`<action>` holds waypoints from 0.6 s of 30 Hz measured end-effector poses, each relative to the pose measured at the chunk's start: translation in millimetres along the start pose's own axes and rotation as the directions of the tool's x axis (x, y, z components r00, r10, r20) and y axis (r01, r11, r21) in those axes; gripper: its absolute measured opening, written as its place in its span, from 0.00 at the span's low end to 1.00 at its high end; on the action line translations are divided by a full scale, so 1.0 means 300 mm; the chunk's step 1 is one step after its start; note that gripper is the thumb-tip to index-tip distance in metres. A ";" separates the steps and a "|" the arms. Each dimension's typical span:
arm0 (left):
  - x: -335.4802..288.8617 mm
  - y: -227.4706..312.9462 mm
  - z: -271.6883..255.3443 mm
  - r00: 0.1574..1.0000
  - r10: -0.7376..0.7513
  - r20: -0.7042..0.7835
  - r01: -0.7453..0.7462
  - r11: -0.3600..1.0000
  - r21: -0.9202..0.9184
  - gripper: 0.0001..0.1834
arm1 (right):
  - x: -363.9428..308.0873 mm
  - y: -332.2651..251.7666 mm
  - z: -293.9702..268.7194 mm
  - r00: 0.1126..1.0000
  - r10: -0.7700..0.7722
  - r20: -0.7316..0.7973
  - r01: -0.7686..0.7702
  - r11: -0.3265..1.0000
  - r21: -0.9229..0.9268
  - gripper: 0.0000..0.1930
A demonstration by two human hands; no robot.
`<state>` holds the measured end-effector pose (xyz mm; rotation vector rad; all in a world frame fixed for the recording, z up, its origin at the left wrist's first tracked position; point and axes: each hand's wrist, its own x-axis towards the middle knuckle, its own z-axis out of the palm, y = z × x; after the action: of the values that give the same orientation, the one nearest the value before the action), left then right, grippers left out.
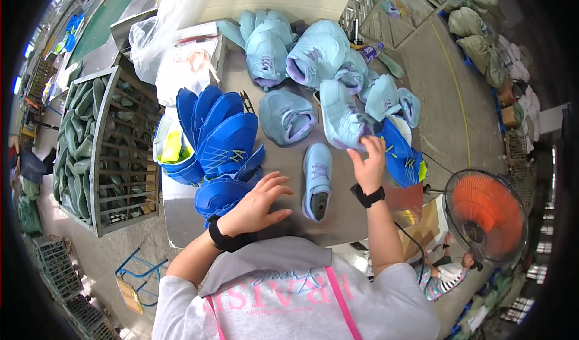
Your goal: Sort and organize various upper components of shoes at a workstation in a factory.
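My left hand (258, 202) hovers over the near left of the metal table, fingers spread and nothing held. Just right of it lies a light blue shoe upper (317, 170) with lilac laces, fitted on a dark green shoe last (319, 205) that shows at its near end. My right hand (368, 161) is at the near edge of another light blue upper (341, 112); its fingers are curved and apart, and whether they touch the upper I cannot tell. A further light blue upper (277, 116) with a lilac lining rests left of that one.
Blue uppers (225, 136) are stacked at left, with more light blue ones (265, 47) at the back. A rack (123, 159) of green lasts stands left of the table (277, 224). An orange fan (487, 214) is at right. A plastic bottle (370, 52) lies at the back.
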<state>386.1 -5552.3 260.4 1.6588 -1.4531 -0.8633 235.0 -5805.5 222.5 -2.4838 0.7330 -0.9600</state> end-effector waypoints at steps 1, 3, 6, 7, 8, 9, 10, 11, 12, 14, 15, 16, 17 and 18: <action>0.004 0.003 -0.002 1.000 0.005 -0.002 -0.005 1.000 0.004 0.20 | -0.007 0.002 0.004 0.999 0.030 0.028 -0.031 0.999 0.011 0.17; 0.009 0.009 -0.005 1.000 0.018 -0.003 -0.018 1.000 -0.012 0.20 | -0.011 0.010 0.022 0.992 0.088 0.086 -0.091 0.995 0.033 0.17; -0.005 0.003 -0.012 1.000 0.007 -0.001 -0.007 1.000 -0.022 0.20 | -0.003 0.021 0.050 0.987 0.106 0.120 -0.116 0.990 0.078 0.16; -0.009 -0.003 -0.015 1.000 -0.007 0.001 0.007 0.999 -0.037 0.20 | 0.008 0.024 0.061 0.989 0.065 0.135 -0.075 0.995 0.072 0.16; -0.015 -0.007 -0.017 1.000 -0.008 -0.001 0.008 0.999 -0.038 0.19 | 0.014 0.018 0.074 0.990 0.006 0.140 -0.013 0.999 0.045 0.16; -0.020 -0.011 -0.017 1.000 -0.003 -0.006 0.003 0.999 -0.035 0.19 | 0.019 0.007 0.088 0.984 -0.019 0.176 0.013 0.999 0.033 0.15; -0.027 -0.013 -0.017 0.999 -0.048 0.010 0.049 0.996 -0.070 0.19 | 0.022 0.003 0.105 0.974 -0.061 0.216 0.046 0.996 0.076 0.14; -0.031 -0.017 -0.017 0.995 -0.092 0.028 0.095 0.990 -0.104 0.19 | 0.025 0.008 0.125 0.961 -0.105 0.254 0.077 0.990 0.121 0.14; -0.028 -0.023 -0.018 0.996 -0.083 0.011 0.084 0.992 -0.092 0.19 | 0.033 0.020 0.146 0.938 -0.138 0.319 0.079 0.978 0.192 0.12; -0.025 -0.029 -0.024 0.997 -0.083 0.000 0.083 0.993 -0.086 0.19 | 0.064 0.023 0.175 0.928 -0.096 0.360 -0.014 0.957 0.289 0.06; -0.024 -0.032 -0.027 0.996 -0.084 -0.010 0.083 0.993 -0.081 0.19 | 0.088 0.024 0.187 0.927 -0.022 0.374 -0.114 0.935 0.337 0.04; -0.019 -0.032 -0.032 0.997 -0.081 -0.011 0.079 0.994 -0.079 0.19 | 0.127 0.031 0.195 0.938 -0.007 0.347 -0.116 0.936 0.331 0.04; -0.015 -0.032 -0.034 0.996 -0.083 -0.022 0.081 0.993 -0.085 0.19 | 0.172 0.042 0.208 0.947 0.007 0.320 -0.118 0.938 0.326 0.04; -0.010 -0.033 -0.036 0.996 -0.086 -0.033 0.083 0.993 -0.090 0.19 | 0.225 0.045 0.228 0.960 -0.010 0.282 -0.081 0.947 0.310 0.04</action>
<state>400.0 -5547.4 257.0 1.6712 -1.3093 -0.9250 320.9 -5845.4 202.1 -2.2463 0.4851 -0.6345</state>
